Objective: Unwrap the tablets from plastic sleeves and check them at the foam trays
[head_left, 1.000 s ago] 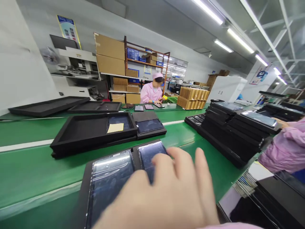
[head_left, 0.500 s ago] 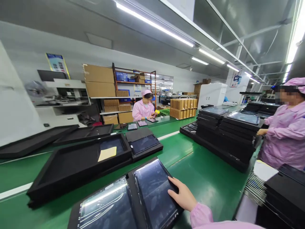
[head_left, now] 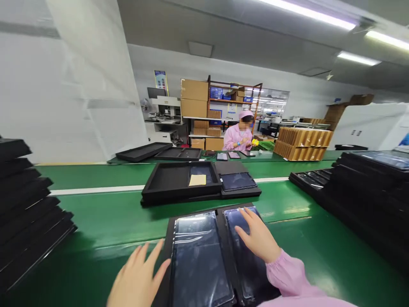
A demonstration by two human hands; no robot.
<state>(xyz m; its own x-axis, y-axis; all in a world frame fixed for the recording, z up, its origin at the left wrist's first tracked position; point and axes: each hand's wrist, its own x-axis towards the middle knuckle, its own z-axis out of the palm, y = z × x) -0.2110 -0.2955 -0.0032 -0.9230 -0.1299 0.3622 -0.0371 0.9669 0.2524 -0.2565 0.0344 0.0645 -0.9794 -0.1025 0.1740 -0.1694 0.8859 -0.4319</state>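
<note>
A long green conveyor belt (head_left: 105,217) ran across a factory floor under strip lights, with a white wall behind it and shelves of cardboard boxes (head_left: 194,97) further back. Nearest the camera, a black foam tray (head_left: 223,256) lay on the belt holding two film-wrapped display panels side by side. The right hand (head_left: 257,236) lay flat and open, fingers spread, on top of the right panel (head_left: 247,251). The left hand (head_left: 137,277) was also open, fingers splayed, its fingertips at the tray's left edge beside the left panel (head_left: 196,256); whether it actually touched the tray could not be told. Neither hand gripped anything. Just beyond, a second black tray (head_left: 177,183) held a yellow slip (head_left: 197,180) and another panel (head_left: 238,181). Stacks of black trays stood at the far left (head_left: 25,204) and right (head_left: 367,183). Across the belt a person in pink (head_left: 240,135) worked at a bench, near a row of tan cartons (head_left: 302,143).
</note>
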